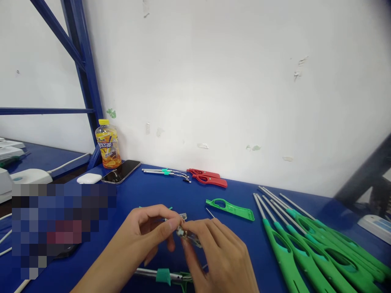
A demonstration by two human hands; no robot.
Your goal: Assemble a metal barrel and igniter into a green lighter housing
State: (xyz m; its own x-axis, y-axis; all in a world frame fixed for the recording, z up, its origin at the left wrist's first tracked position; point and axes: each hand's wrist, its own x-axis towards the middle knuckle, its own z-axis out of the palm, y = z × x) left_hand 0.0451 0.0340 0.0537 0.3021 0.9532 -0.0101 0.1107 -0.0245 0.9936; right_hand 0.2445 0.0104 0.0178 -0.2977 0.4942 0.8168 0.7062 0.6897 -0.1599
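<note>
Near the front middle of the blue table, my left hand (pixel 155 232) and my right hand (pixel 216 248) meet fingertip to fingertip. Between them is a small clear part with metal bits (pixel 181 232), gripped by the right fingers; the left thumb and forefinger pinch at its upper end. What exactly the left fingertips hold is too small to tell. Below the hands lies a metal rod with green tape (pixel 163 276), beside a green piece partly hidden by my right hand. A thin rod pokes out above the right knuckles. Another clear piece (pixel 183 216) shows behind the left fingertips.
A green half shell (pixel 233 209) lies behind my right hand. Several green long-nosed lighters (pixel 287 252) fill the right side. Red shells (pixel 210 181) and taped rods (pixel 159 172) lie near the wall. A bottle (pixel 108 146), phone (pixel 122 171) and white case (pixel 89 178) stand at left.
</note>
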